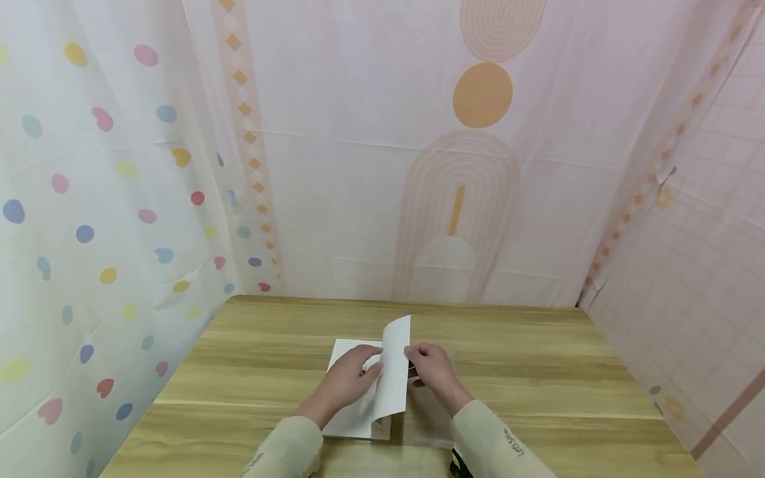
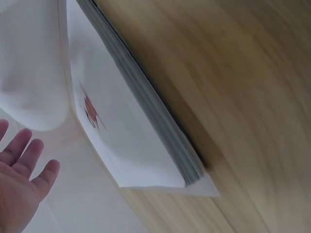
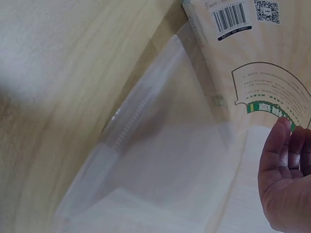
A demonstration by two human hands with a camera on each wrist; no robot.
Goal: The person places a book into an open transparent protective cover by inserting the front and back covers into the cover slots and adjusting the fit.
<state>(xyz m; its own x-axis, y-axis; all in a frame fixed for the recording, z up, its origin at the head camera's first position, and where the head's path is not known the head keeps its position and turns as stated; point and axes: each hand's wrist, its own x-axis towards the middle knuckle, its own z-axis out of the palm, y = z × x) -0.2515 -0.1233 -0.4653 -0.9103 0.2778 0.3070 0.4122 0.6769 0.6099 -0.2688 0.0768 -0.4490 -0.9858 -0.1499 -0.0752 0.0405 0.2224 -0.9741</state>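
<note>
A book (image 1: 358,418) lies on the table with its white inside page facing up, a small reddish drawing on it in the left wrist view. Its cover (image 1: 392,372) stands raised and slightly bowed; the printed outer side (image 3: 272,53) bears a barcode and a QR code. My right hand (image 1: 436,372) pinches the raised cover's edge. Against the inner side of that cover, my left hand (image 1: 349,378) is held over the page, fingers loosely extended. A clear plastic book jacket (image 3: 155,141) spreads out flat on the right, beneath the raised cover.
The wooden table (image 1: 239,378) runs back to a patterned curtain (image 1: 335,199). A dark object (image 1: 459,465) with a bit of yellow sits by the right sleeve, mostly hidden. A dotted curtain (image 1: 119,252) hangs on the left.
</note>
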